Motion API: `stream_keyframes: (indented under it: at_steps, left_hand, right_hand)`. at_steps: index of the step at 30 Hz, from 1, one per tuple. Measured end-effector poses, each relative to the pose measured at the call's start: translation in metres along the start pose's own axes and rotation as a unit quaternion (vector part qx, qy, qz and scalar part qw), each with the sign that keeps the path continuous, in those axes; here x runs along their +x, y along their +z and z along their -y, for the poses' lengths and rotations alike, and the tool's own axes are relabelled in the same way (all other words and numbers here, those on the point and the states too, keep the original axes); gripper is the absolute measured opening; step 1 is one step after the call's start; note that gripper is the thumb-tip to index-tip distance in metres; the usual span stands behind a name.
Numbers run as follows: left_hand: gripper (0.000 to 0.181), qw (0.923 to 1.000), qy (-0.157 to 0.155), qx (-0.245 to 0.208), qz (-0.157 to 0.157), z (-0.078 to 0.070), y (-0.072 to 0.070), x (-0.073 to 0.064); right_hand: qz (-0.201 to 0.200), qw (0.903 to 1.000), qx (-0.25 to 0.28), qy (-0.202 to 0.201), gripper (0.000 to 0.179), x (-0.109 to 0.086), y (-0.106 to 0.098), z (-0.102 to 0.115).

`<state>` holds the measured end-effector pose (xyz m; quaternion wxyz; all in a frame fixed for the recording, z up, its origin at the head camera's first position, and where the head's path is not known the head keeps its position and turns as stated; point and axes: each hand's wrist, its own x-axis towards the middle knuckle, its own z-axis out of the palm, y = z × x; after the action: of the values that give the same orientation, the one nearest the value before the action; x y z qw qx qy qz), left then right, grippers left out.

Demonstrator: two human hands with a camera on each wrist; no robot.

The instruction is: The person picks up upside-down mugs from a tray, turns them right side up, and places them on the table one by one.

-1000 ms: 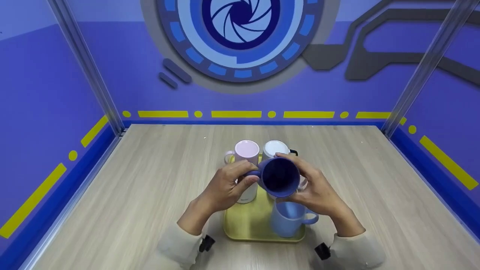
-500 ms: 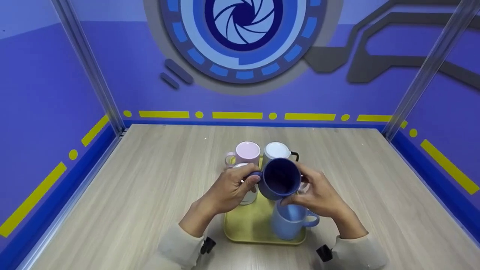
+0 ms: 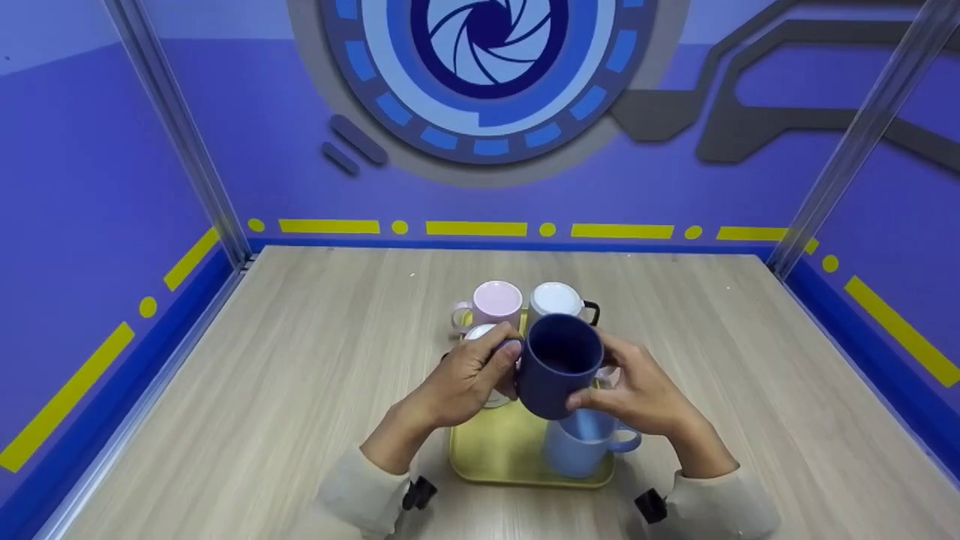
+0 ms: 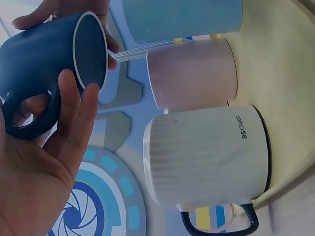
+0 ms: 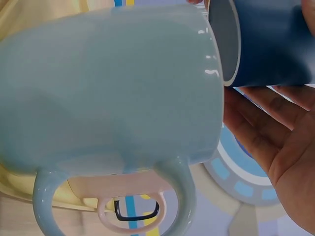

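A dark blue mug (image 3: pixel 559 375) is held up over the tray in both hands, its mouth tilted toward the head camera. My left hand (image 3: pixel 469 379) grips its handle (image 4: pixel 37 118). Around the mug's right side, the thumb and fingers of my right hand (image 3: pixel 637 386) hold the body. Just below stands a light blue mug (image 3: pixel 577 450), handle to the right. A white mug marked "concise" (image 4: pixel 211 157) is partly hidden behind my left hand in the head view. In the left wrist view, a pink mug (image 4: pixel 194 73) stands between it and the light blue one.
The yellow tray (image 3: pixel 495 450) rests on a wood-grain table (image 3: pixel 322 337). At its back stand a tall pink mug (image 3: pixel 497 300) and a white mug with a black handle (image 3: pixel 555 300). Blue printed panels (image 3: pixel 225 150) enclose the table's back and sides.
The dark blue mug has turned from its mouth facing the head camera to a more upright tilt, so more of its outer wall shows. Both hands still hold it, nearly in place.
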<state>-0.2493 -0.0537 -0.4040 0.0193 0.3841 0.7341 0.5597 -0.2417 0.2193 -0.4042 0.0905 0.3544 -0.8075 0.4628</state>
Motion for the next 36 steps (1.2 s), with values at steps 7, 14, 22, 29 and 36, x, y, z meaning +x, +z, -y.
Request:
stream_keyframes:
  at_steps: [7,14,22,29,36]
  left_hand:
    - [0.028,0.9988,-0.019,-0.045,0.004,-0.001,0.004,0.000]
    - [0.028,0.9985,-0.030,-0.046,-0.001,-0.001,0.005,0.001]
    - [0.036,0.9980,-0.045,-0.039,-0.023,-0.003,0.007,0.001]
    - [0.037,0.9951,-0.063,-0.035,-0.068,-0.005,0.011,-0.002]
    - [0.037,0.9945,-0.060,-0.031,-0.080,-0.007,0.014,0.002]
  right_hand:
    - [0.014,0.9999,0.005,-0.002,0.065,0.000,-0.001,-0.003]
    - [0.019,0.9998,0.004,0.005,0.063,-0.001,-0.001,-0.003]
    - [0.022,0.9994,0.015,0.021,0.061,0.001,0.001,0.000]
    - [0.030,0.9986,0.034,0.027,0.060,0.001,0.006,-0.001]
    - [0.040,0.9983,0.027,0.033,0.059,-0.002,0.002,0.000]
